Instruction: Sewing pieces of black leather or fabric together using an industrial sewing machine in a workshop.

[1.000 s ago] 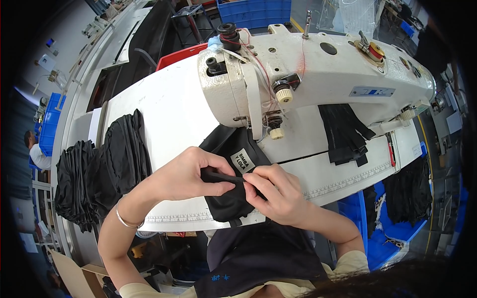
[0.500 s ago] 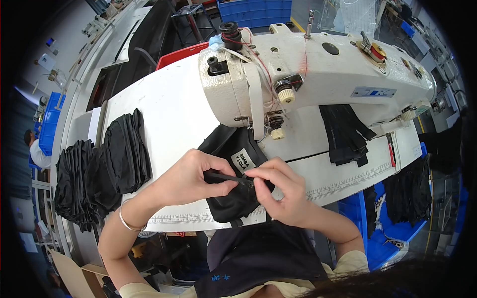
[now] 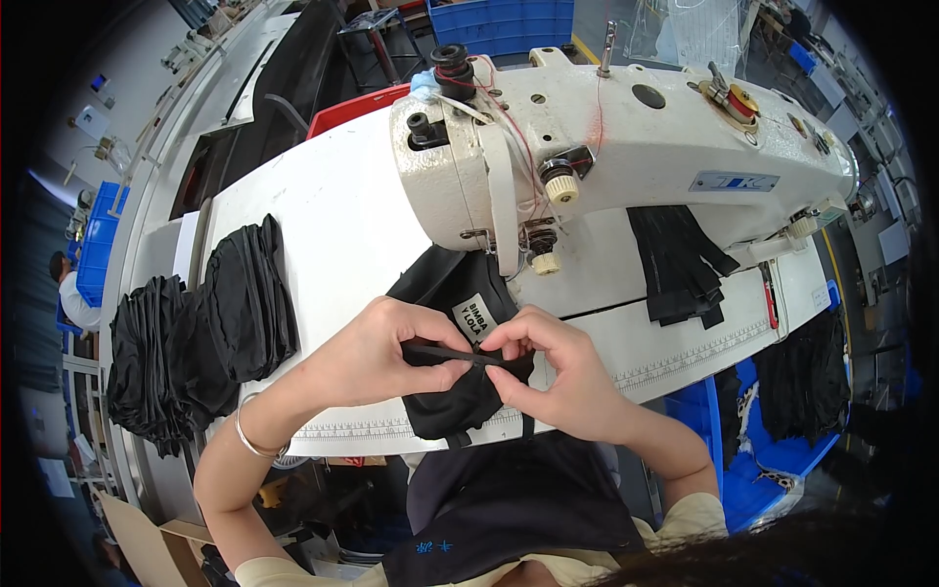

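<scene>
A black fabric piece [image 3: 450,415] with a white label [image 3: 475,315] stitched on lies under the sewing machine's head [image 3: 455,186], its near part hanging toward the table's front edge. Above it, a narrow black fabric strip [image 3: 435,354] runs between my two hands. My left hand [image 3: 377,347] pinches the strip between thumb and fingers, with a bracelet on that wrist. From the right, the fingertips of my right hand [image 3: 562,372] close on the strip's end, nearly meeting the left ones. The needle area is mostly hidden.
Stacks of black fabric pieces [image 3: 240,303] lie at the left of the white table [image 3: 342,196]. More black strips [image 3: 675,264] rest beneath the machine arm, near a red-handled tool [image 3: 770,301]. Blue bins [image 3: 773,479] holding black fabric stand below at right; a red bin [image 3: 357,108] sits behind.
My right hand has shifted slightly left, its fingers closing onto the strip beside my left fingertips. My left hand and the fabric stay nearly in place.
</scene>
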The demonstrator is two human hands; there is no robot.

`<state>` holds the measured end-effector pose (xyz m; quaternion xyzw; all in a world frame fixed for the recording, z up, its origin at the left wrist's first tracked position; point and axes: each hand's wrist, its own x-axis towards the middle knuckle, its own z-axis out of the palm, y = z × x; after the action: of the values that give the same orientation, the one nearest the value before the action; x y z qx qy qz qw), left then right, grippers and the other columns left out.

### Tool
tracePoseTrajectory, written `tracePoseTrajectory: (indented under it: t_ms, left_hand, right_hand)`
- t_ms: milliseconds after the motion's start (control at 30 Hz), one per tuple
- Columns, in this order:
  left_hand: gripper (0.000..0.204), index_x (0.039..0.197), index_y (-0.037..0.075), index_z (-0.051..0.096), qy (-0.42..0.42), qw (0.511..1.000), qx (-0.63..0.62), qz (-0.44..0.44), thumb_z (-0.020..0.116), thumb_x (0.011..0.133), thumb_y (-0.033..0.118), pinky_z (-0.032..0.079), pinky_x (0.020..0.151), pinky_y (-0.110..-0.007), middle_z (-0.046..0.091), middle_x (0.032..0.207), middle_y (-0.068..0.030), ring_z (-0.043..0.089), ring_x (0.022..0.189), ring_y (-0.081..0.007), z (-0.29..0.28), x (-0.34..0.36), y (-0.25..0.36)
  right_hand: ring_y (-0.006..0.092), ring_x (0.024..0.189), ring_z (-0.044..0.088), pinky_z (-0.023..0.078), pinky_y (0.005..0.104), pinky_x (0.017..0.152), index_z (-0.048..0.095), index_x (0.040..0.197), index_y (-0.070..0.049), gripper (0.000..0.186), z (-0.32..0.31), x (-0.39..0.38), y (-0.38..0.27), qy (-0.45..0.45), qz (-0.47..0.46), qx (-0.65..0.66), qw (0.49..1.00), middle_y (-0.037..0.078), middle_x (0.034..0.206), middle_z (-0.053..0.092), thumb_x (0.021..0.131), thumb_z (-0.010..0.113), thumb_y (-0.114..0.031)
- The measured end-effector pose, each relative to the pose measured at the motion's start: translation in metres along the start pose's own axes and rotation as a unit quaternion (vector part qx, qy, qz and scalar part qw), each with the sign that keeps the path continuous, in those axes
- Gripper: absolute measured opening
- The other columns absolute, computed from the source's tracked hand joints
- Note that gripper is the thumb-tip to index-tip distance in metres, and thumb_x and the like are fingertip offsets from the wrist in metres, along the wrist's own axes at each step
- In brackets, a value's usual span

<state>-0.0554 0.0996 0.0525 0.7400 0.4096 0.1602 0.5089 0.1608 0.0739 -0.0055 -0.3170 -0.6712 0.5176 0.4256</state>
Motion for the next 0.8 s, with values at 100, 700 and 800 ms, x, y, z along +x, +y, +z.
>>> tracePoseTrajectory:
  t_ms: [100, 700, 800]
  left_hand:
    - [0.016, 0.089, -0.004, 0.069, -0.004, 1.0, -0.003, -0.012, 0.069, 0.076, 0.005, 0.048, 0.067, -0.026, 0.067, 0.078, -0.0093, 0.06, 0.068, -0.0127, -0.002, 0.0, 0.003]
    - [0.015, 0.089, -0.004, 0.07, -0.015, 0.999, -0.021, -0.023, 0.069, 0.076, 0.004, 0.049, 0.066, -0.024, 0.069, 0.078, -0.0079, 0.06, 0.069, -0.0101, 0.001, 0.001, 0.001]
    - [0.014, 0.088, -0.003, 0.07, -0.008, 1.0, 0.01, -0.003, 0.069, 0.075, 0.004, 0.048, 0.064, -0.024, 0.068, 0.075, -0.0072, 0.059, 0.067, -0.0094, 0.002, 0.004, 0.007]
  right_hand:
    - [0.0168, 0.069, 0.055, 0.048, 0.0273, 0.062, 0.06, 0.093, -0.003, 0.02, 0.004, 0.0, 0.0, 0.04, -0.077, -0.104, 0.991, 0.005, 0.083, 0.051, 0.076, 0.07, -0.004]
    - [0.0182, 0.064, 0.057, 0.047, 0.0269, 0.052, 0.061, 0.086, 0.001, 0.025, 0.015, 0.001, 0.012, 0.126, -0.334, -0.383, 0.852, 0.009, 0.088, 0.058, 0.063, 0.071, -0.002]
    - [0.0186, 0.061, 0.057, 0.047, 0.027, 0.051, 0.06, 0.085, 0.001, 0.023, 0.017, 0.003, 0.017, 0.152, -0.329, -0.337, 0.869, 0.009, 0.087, 0.057, 0.064, 0.07, 0.0]
